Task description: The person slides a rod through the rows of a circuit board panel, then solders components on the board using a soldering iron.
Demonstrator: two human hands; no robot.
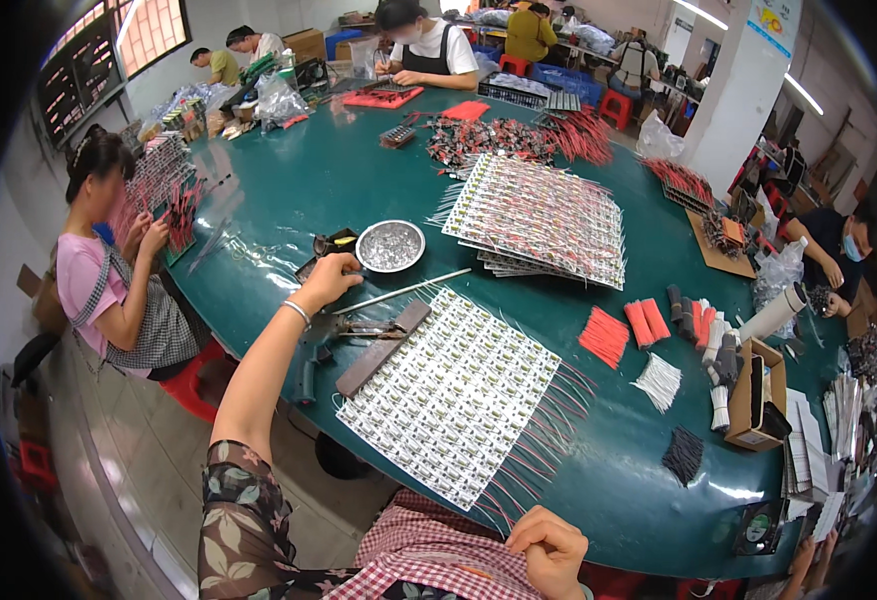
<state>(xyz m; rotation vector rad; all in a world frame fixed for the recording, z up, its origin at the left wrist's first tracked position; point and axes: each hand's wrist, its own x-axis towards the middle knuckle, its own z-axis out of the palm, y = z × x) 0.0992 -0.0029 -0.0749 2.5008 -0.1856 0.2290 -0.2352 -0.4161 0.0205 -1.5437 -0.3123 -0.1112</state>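
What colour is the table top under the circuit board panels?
Dark teal green table top, seen in the head view, the only view here.

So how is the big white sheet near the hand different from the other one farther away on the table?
The near sheet lies alone in a single layer; the far sheet sits on top of a stack. The near sheet has a dark bar across its corner; the far one has nothing on it. The near sheet's wires poke toward the lower right; the far one's show along its left edge. Both are white grids of small parts with thin wires.
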